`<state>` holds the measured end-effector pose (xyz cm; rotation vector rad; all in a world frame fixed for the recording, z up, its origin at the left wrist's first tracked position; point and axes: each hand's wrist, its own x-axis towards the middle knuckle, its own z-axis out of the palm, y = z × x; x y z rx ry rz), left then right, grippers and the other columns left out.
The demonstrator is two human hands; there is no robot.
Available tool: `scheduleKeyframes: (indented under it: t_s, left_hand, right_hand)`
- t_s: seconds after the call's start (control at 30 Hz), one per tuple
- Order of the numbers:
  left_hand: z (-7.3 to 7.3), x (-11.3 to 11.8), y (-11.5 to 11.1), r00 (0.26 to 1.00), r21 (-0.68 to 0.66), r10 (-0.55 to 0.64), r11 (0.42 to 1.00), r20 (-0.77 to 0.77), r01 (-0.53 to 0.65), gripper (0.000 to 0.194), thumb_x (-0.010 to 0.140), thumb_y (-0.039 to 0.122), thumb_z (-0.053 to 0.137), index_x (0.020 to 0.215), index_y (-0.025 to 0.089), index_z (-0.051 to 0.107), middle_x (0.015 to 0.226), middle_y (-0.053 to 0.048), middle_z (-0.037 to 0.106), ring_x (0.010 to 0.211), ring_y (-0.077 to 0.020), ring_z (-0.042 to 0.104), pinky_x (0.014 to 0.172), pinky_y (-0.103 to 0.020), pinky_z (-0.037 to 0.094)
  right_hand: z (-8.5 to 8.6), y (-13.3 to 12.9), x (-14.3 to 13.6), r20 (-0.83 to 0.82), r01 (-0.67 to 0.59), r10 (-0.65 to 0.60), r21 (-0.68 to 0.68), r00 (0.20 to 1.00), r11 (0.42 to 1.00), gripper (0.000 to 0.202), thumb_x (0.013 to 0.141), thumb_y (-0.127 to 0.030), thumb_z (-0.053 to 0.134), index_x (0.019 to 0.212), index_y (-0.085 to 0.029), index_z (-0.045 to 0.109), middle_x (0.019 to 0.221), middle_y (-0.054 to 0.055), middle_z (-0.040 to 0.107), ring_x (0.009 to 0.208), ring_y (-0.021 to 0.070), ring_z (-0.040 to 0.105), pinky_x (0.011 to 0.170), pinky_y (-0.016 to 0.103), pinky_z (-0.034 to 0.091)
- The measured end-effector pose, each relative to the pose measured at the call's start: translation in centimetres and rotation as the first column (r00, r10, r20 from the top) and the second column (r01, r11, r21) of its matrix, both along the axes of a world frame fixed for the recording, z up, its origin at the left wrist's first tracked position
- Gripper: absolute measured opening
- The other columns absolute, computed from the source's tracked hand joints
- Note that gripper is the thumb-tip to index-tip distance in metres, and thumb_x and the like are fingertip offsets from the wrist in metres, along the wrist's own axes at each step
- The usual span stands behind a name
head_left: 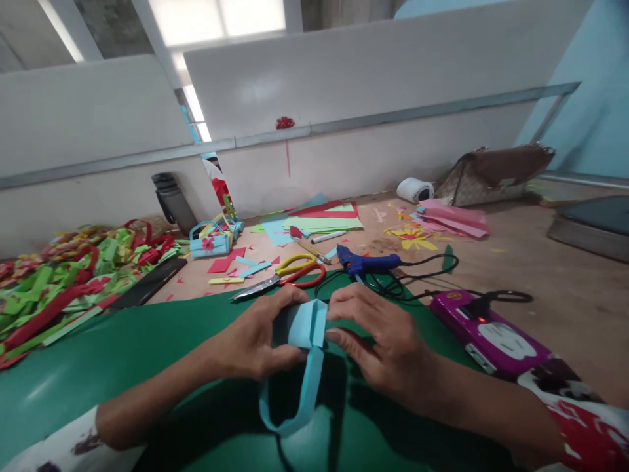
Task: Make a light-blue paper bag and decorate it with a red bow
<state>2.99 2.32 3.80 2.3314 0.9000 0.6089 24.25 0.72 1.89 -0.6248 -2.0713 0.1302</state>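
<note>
A small light-blue paper handbag point(308, 322) is between my hands above the green mat, its paper-strip handle point(307, 400) hanging down toward me. My left hand point(263, 334) is closed around the bag's left side, thumb below and fingers on top. At the bag's right edge, my right hand point(376, 334) has its bent fingers and thumb on the folded flap. Just beyond the hands lie scissors point(282, 278) with red and yellow handles and a blue glue gun point(366, 262). A finished-looking blue paper bag with a red flower point(210, 244) stands farther left.
A green mat point(147, 354) covers the near table. Paper strips point(59, 282) are heaped at left beside a dark phone point(150, 282) and a bottle point(173, 203). Coloured sheets point(319, 219) lie at the back. A purple power strip point(491, 334) with a plugged-in cord sits right.
</note>
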Motion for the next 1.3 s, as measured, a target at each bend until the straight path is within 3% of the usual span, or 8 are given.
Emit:
scheduleKeyframes:
  t_s: [0.2,0.5,0.63,0.87,1.1,1.3]
  left_hand:
    - [-2.0,0.8,-0.3,0.986,0.286,0.148,0.944,0.084,-0.166,0.044,0.073,0.016,0.056,0.115,0.018,0.042,0.101,-0.007,0.058,0.09,-0.0199,0.057,0.079,-0.031,0.048]
    - [-3.4,0.9,-0.3,0.978,0.598,0.184,0.774,0.102,-0.208,0.049,0.075,0.018,0.058,0.12,0.012,0.041,0.113,-0.016,0.06,0.105,-0.024,0.058,0.091,-0.035,0.047]
    - [-3.6,1.0,-0.5,0.976,0.639,0.211,0.744,0.058,-0.198,0.049,0.074,0.019,0.059,0.119,0.01,0.041,0.112,-0.016,0.061,0.104,-0.0233,0.058,0.091,-0.034,0.047]
    - [-3.5,1.5,-1.0,0.962,0.668,0.269,0.708,0.046,-0.231,0.048,0.075,0.021,0.058,0.119,0.012,0.042,0.108,-0.015,0.062,0.099,-0.0236,0.06,0.086,-0.034,0.05]
    - [-3.3,2.0,-1.7,0.943,0.677,0.33,0.682,0.05,-0.275,0.047,0.074,0.019,0.059,0.118,0.015,0.043,0.103,-0.012,0.064,0.094,-0.0239,0.063,0.08,-0.036,0.053]
    - [-3.5,2.2,-1.8,0.933,0.669,0.359,0.685,0.034,-0.288,0.051,0.072,0.018,0.059,0.119,0.015,0.04,0.102,-0.012,0.064,0.091,-0.0246,0.063,0.077,-0.037,0.054]
  right_hand:
    - [0.2,0.0,0.1,0.131,0.075,-0.102,0.199,0.986,0.977,0.009,0.087,-0.011,0.05,0.085,-0.015,0.058,0.078,0.007,0.063,0.076,0.0192,0.057,0.078,0.04,0.046]
    - [0.5,-0.3,0.5,0.325,0.104,-0.28,0.468,0.903,0.878,0.029,0.088,-0.004,0.036,0.085,-0.009,0.064,0.076,0.012,0.068,0.076,0.0224,0.062,0.083,0.046,0.044]
    - [0.7,-0.6,0.4,0.349,0.119,-0.356,0.548,0.867,0.828,0.034,0.088,-0.003,0.033,0.086,-0.007,0.067,0.076,0.014,0.069,0.075,0.0237,0.062,0.079,0.047,0.046]
    - [0.1,-1.1,-0.1,0.334,0.14,-0.427,0.627,0.84,0.766,0.026,0.082,-0.004,0.043,0.084,-0.003,0.069,0.073,0.018,0.07,0.069,0.0278,0.062,0.069,0.048,0.048]
    - [-0.2,-1.5,-0.5,0.328,0.196,-0.538,0.686,0.777,0.701,0.028,0.081,-0.002,0.041,0.083,-0.001,0.069,0.067,0.018,0.069,0.06,0.0251,0.061,0.054,0.038,0.044]
    - [-0.1,-1.5,-0.6,0.314,0.227,-0.535,0.657,0.784,0.719,0.028,0.082,-0.002,0.042,0.081,-0.002,0.07,0.061,0.014,0.067,0.057,0.023,0.059,0.052,0.036,0.042]
